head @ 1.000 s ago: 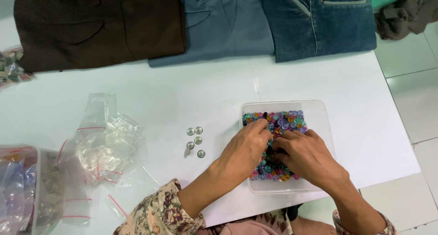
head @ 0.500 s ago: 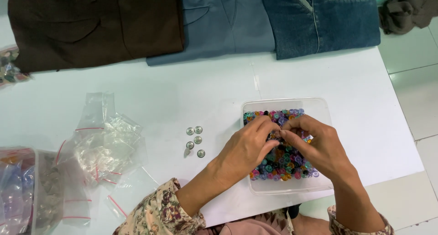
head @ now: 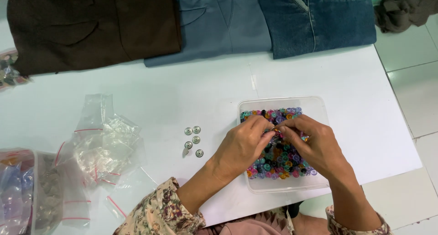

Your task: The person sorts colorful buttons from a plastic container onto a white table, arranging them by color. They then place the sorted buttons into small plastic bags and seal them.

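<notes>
Both hands are over the clear rectangular plastic tray (head: 319, 108) of colourful round beads (head: 279, 159) on the white counter (head: 191, 89). The left hand (head: 241, 146) and right hand (head: 315, 146) meet fingertip to fingertip, pinching one small orange bead (head: 276, 130) between them. Five small silver metal buttons (head: 193, 140) lie just left of the tray.

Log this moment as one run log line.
left hand + right hand: pinching small bead | over clear tray of coloured beads | metal buttons beside

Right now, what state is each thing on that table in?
Clear tray: open, part full of coloured buttons.
Left hand: fingertips pinched over the tray.
Right hand: fingertips meeting the left's; whatever is between them is too small to tell.
Metal buttons: loose, in a small cluster.
Plastic bags: crumpled, heaped.
Trousers: folded flat.
</notes>
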